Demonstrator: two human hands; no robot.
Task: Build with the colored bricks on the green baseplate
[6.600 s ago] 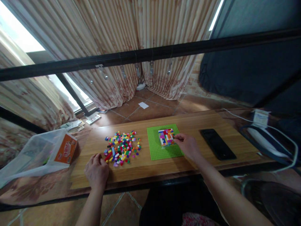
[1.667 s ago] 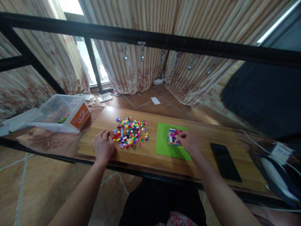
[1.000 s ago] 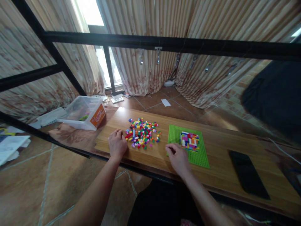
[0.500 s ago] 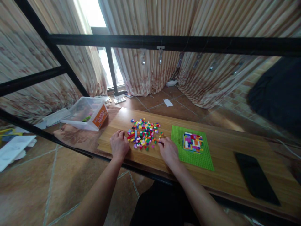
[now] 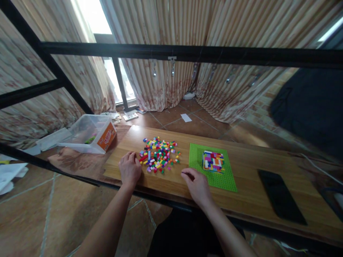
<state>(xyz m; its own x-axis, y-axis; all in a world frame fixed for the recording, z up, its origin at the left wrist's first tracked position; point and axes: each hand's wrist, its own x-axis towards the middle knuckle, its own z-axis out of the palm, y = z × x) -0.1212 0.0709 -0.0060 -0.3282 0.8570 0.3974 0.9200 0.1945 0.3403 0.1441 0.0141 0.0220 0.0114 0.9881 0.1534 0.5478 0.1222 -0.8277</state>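
Observation:
A loose pile of small colourful building bricks point(image 5: 160, 153) is spread over the left part of the wooden table. My left hand point(image 5: 130, 167) rests at the pile's left edge with its fingers curled in; whatever they may hold is hidden. To the right of the pile, my right hand point(image 5: 197, 182) is closed in a pinch, a small dark brick just showing at its fingertips. This hand is beside the near left edge of the green studded baseplate point(image 5: 195, 157). On the baseplate stands a multicoloured block of joined bricks point(image 5: 213, 162), apart from my fingers.
A black phone-like slab point(image 5: 281, 196) lies on the table's right side. Beyond the left end stands a clear plastic box point(image 5: 80, 142) with an orange label. A black metal bar point(image 5: 171, 53) crosses above, with clips hanging from it.
My right hand has drawn away from the pile, nearer to me and the baseplate, still pinched. My left hand stays by the pile. The whole view has shifted slightly.

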